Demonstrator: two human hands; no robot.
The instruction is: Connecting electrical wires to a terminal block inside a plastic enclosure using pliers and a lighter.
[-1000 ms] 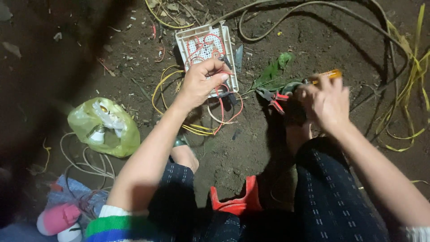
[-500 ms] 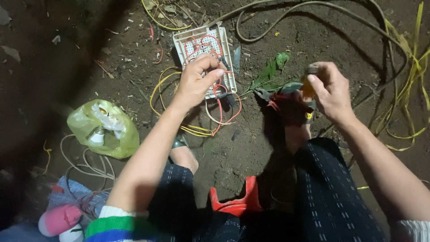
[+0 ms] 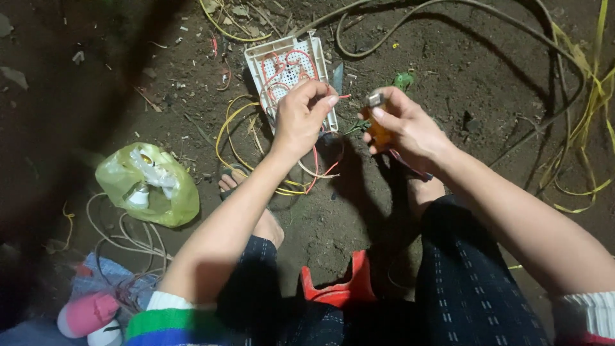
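2 hands work over a white perforated plastic board (image 3: pixel 289 70): left hand (image 3: pixel 304 118) pinches a thin red wire (image 3: pixel 344 97), right hand (image 3: pixel 403 125) grips a small orange tool (image 3: pixel 378 131); wiring looks unfinished, loose ends remaining.

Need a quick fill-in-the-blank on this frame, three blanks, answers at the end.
1. The left hand pinches a thin ____ wire between its fingers.
2. The right hand holds a small tool with an ____ handle.
3. The white board lies on the bare ____.

Missing words: red; orange; ground
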